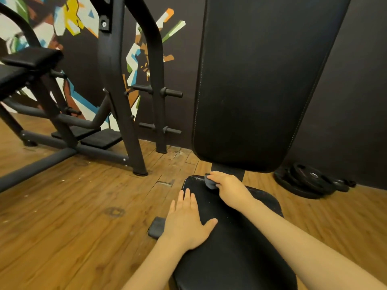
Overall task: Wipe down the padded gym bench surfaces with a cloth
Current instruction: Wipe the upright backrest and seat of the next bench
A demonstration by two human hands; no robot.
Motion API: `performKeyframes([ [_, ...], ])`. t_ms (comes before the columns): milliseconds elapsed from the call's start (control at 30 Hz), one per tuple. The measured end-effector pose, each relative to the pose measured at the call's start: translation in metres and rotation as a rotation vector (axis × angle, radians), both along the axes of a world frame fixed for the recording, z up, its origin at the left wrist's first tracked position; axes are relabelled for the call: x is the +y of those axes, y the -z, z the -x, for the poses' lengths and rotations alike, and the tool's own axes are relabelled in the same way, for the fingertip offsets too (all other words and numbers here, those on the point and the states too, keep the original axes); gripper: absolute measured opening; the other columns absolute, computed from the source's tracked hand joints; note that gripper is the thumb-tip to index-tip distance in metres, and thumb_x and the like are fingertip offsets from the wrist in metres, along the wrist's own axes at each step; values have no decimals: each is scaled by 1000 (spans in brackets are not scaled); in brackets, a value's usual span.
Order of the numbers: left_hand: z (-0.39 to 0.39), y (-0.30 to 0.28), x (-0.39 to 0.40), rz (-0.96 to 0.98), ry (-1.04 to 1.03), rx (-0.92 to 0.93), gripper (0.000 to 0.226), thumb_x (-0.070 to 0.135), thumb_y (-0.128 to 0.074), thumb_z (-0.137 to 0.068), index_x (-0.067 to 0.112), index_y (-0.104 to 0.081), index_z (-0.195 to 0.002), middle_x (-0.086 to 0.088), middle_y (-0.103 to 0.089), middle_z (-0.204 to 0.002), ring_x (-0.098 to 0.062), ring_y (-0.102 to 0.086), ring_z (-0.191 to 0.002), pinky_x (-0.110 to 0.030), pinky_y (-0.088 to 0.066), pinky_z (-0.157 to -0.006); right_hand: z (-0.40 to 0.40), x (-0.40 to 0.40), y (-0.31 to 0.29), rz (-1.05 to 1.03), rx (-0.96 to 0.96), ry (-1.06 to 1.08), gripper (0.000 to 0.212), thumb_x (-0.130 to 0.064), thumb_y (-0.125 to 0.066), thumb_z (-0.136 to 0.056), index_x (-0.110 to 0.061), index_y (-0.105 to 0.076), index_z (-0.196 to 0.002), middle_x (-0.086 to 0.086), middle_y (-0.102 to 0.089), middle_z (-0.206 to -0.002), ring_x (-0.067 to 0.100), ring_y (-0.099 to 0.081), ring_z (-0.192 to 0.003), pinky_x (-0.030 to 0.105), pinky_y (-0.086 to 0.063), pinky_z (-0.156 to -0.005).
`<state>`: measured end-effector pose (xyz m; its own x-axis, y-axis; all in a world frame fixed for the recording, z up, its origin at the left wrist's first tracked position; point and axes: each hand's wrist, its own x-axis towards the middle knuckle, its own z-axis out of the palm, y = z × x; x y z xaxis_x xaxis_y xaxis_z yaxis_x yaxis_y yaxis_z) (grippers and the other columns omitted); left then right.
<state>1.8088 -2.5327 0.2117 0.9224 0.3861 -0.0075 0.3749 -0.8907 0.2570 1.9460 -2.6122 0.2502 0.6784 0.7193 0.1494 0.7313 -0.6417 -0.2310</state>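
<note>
A black padded bench stands before me, its seat pad point(234, 243) running toward me and its tall back pad point(257, 84) raised upright behind. My right hand point(228, 187) grips a small dark grey cloth point(210, 182) at the far end of the seat, close to the gap under the back pad. My left hand point(186, 222) lies flat with straight fingers on the seat's left edge. Pale smears show on the seat's far rim.
A black machine frame point(125, 97) with weight pegs stands to the left on the wooden floor point(83, 206). Stacked weight plates point(310, 181) lie at the right by the dark wall. A small black pad point(156, 227) sticks out beside the seat.
</note>
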Motion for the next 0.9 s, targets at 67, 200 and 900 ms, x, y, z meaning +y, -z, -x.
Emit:
performKeyframes([
  [67, -5, 4, 1, -8, -19, 0, 93, 69, -29, -90, 8, 5, -152, -9, 11, -160, -24, 13, -146, -40, 1, -118, 4, 23, 8, -7, 9, -65, 51, -5, -42, -96, -18, -32, -145, -2, -24, -154, 16, -23, -140, 30, -21, -114],
  [200, -3, 11, 0, -31, -54, -28, 95, 72, -24, -89, 7, 5, -152, -11, 12, -159, -24, 15, -146, -39, 3, -118, -3, 24, 24, 76, -21, -155, 47, -18, -40, -99, -23, -32, -145, -7, -24, -154, 10, -21, -141, 27, -17, -113],
  [900, -1, 13, -1, -65, -29, -14, 93, 69, -21, -92, 2, 9, -150, -16, 15, -158, -28, 14, -146, -38, 6, -117, -23, 0, 10, 329, -31, 50, 51, -4, -44, -96, -21, -36, -143, 0, -32, -151, 20, -37, -134, 31, -34, -107],
])
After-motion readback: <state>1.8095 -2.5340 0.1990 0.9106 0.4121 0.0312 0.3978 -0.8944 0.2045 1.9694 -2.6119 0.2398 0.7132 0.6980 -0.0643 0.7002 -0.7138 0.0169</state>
